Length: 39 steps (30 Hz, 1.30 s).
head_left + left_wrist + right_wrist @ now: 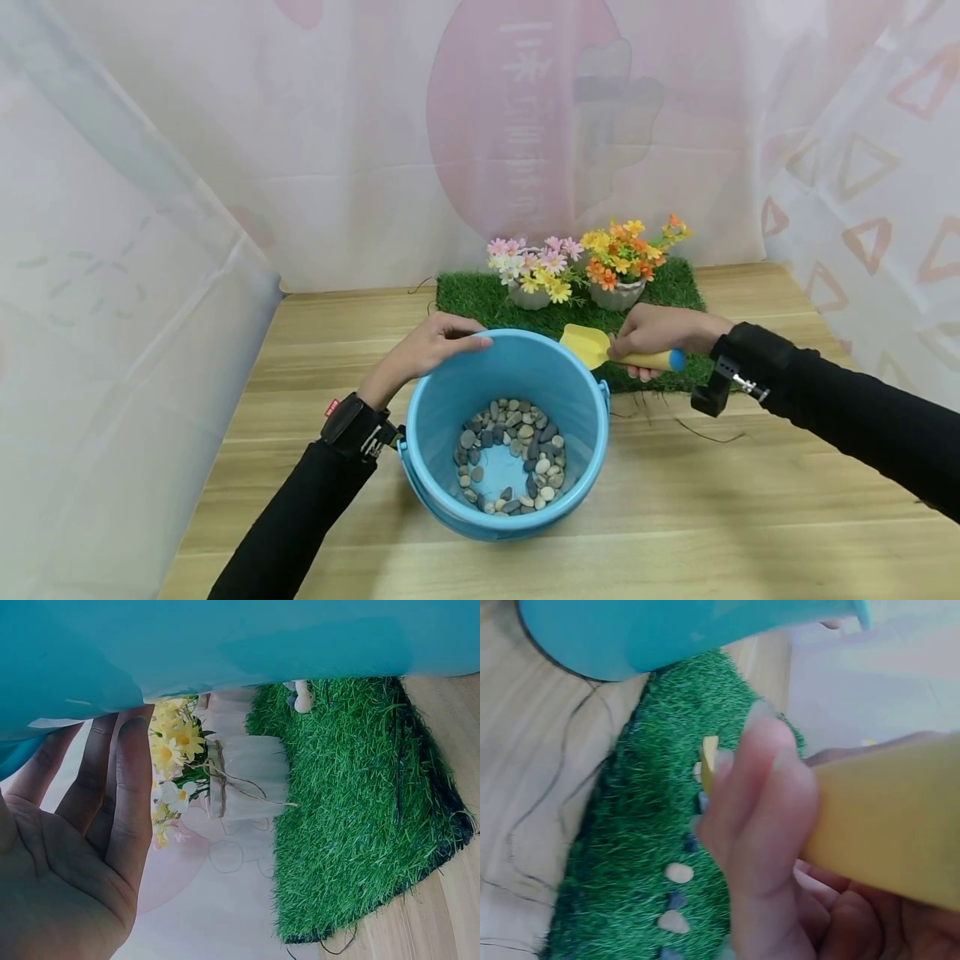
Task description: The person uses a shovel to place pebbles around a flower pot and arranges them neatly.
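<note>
A light-blue bucket point(420, 417) stands upright on the table, with grey, white and tan pebbles point(542, 467) spread over its floor around a bare patch. My left hand point(435, 343) grips its far-left rim, thumb over the edge and fingers along the outer wall; the left wrist view has those fingers point(133, 772) against the blue plastic. Just right of the rim, my right hand point(651, 333) holds a toy shovel point(587, 344) by its yellow handle with a blue end. The shovel's yellow blade points left, beside the bucket's rim.
Behind the bucket lies an artificial grass mat point(468, 296) with loose strands at its edge. Two flower pots stand on it, one with pink and yellow flowers point(551, 267), one with orange flowers point(622, 254). Pebbles point(673, 922) line the mat. Printed cloth point(360, 125) hangs around the table.
</note>
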Each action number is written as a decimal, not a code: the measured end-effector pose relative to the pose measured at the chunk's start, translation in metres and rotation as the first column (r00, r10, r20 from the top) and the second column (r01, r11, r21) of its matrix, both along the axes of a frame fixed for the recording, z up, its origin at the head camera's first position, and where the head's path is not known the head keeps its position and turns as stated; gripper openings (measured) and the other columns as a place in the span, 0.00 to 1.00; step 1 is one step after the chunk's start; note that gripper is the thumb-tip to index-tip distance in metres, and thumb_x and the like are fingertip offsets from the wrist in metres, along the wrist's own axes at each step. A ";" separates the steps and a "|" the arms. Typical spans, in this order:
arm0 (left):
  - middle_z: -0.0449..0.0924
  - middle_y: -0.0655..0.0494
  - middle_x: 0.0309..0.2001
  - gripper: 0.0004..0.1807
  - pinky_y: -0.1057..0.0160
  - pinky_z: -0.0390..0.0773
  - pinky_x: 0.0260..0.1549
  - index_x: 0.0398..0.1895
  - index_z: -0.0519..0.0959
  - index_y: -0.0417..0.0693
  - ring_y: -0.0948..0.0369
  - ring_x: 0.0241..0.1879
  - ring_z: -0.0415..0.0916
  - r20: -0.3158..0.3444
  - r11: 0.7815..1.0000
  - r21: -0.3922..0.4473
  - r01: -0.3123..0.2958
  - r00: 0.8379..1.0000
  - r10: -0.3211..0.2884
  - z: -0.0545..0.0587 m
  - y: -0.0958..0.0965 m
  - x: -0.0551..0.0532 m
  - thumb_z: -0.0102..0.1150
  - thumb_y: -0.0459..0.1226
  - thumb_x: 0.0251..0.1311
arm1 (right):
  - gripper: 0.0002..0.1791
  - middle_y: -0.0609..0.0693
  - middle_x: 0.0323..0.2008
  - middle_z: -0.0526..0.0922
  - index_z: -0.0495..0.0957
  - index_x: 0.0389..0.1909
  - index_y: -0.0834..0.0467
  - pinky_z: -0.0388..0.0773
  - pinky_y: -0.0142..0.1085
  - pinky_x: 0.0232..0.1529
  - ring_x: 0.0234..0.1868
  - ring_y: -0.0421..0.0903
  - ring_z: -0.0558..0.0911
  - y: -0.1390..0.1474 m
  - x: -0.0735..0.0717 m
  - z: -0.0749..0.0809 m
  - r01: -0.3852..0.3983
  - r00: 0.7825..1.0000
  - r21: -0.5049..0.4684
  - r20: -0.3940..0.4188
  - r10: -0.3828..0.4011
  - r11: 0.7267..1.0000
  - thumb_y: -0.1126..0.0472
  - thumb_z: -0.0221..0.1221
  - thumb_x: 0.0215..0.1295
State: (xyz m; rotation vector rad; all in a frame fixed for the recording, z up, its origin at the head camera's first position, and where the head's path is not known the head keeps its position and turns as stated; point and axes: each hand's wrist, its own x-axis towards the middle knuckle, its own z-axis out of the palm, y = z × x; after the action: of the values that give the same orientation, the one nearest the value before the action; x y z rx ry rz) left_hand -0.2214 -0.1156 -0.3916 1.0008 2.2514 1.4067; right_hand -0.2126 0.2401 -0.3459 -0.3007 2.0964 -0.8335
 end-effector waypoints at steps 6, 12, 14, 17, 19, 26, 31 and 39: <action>0.80 0.58 0.36 0.13 0.58 0.77 0.34 0.43 0.81 0.55 0.61 0.34 0.77 0.000 1.000 -0.005 -0.004 1.000 0.004 0.000 0.000 0.000 0.53 0.49 0.64 | 0.16 0.59 0.25 0.79 0.80 0.29 0.59 0.77 0.42 0.26 0.24 0.57 0.79 0.011 0.012 -0.001 0.028 0.993 -0.059 -0.115 -0.035 0.998 0.52 0.53 0.67; 0.81 0.58 0.36 0.13 0.58 0.77 0.34 0.44 0.81 0.56 0.60 0.34 0.78 0.010 1.000 -0.004 -0.003 1.000 0.003 0.001 -0.001 0.000 0.53 0.49 0.64 | 0.13 0.56 0.32 0.80 0.78 0.42 0.57 0.77 0.41 0.33 0.31 0.53 0.80 0.019 0.023 0.022 0.007 0.974 -0.163 -0.221 -0.044 0.987 0.53 0.53 0.68; 0.81 0.58 0.36 0.13 0.58 0.77 0.33 0.43 0.81 0.56 0.61 0.34 0.78 0.011 1.000 -0.004 -0.008 1.000 0.008 0.002 -0.001 0.001 0.53 0.49 0.63 | 0.12 0.54 0.32 0.80 0.78 0.44 0.58 0.77 0.42 0.33 0.31 0.50 0.80 0.018 0.026 0.034 -0.012 0.960 -0.190 -0.275 -0.042 0.982 0.55 0.53 0.67; 0.81 0.60 0.36 0.12 0.58 0.77 0.33 0.42 0.82 0.57 0.61 0.34 0.78 0.010 1.000 -0.007 -0.017 1.000 0.017 0.003 0.000 0.001 0.53 0.49 0.63 | 0.11 0.52 0.29 0.81 0.79 0.42 0.60 0.78 0.41 0.29 0.28 0.49 0.80 0.012 0.028 0.053 -0.032 0.929 -0.224 -0.366 -0.054 0.974 0.58 0.54 0.67; 0.81 0.60 0.36 0.12 0.58 0.77 0.34 0.43 0.82 0.56 0.62 0.34 0.78 0.010 1.000 -0.014 -0.020 1.000 0.021 0.004 0.000 0.001 0.53 0.48 0.64 | 0.10 0.51 0.28 0.81 0.79 0.43 0.59 0.77 0.40 0.28 0.27 0.48 0.80 0.007 0.030 0.064 -0.054 0.907 -0.244 -0.417 -0.054 0.968 0.59 0.54 0.67; 0.80 0.59 0.38 0.12 0.59 0.75 0.36 0.45 0.81 0.54 0.61 0.35 0.76 0.008 1.000 -0.027 -0.015 1.000 0.015 0.002 0.000 0.002 0.52 0.45 0.65 | 0.10 0.43 0.30 0.81 0.79 0.46 0.50 0.76 0.36 0.27 0.27 0.41 0.78 -0.023 0.036 0.077 -0.280 0.846 -0.221 -0.517 0.131 0.934 0.56 0.55 0.66; 0.80 0.58 0.37 0.12 0.58 0.75 0.36 0.45 0.81 0.52 0.60 0.34 0.76 0.011 1.000 -0.020 -0.002 1.000 0.002 0.001 0.000 0.001 0.52 0.44 0.65 | 0.08 0.40 0.26 0.80 0.81 0.43 0.48 0.72 0.33 0.21 0.20 0.35 0.74 -0.059 0.041 0.071 -0.461 0.733 -0.079 -0.595 0.329 0.884 0.56 0.56 0.65; 0.81 0.58 0.37 0.13 0.59 0.75 0.38 0.44 0.81 0.52 0.61 0.36 0.77 0.016 1.000 -0.007 0.006 1.000 -0.006 -0.002 0.000 0.000 0.52 0.46 0.65 | 0.03 0.37 0.24 0.76 0.81 0.30 0.47 0.70 0.29 0.22 0.21 0.31 0.71 -0.115 0.048 0.050 -0.541 0.525 0.258 -0.639 0.561 0.800 0.54 0.63 0.58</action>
State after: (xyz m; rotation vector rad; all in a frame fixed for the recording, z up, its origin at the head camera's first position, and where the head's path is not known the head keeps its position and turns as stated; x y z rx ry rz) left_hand -0.2216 -0.1154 -0.3941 0.9895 2.2394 1.3980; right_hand -0.1645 0.1249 -0.2956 -1.3873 2.4322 -0.2908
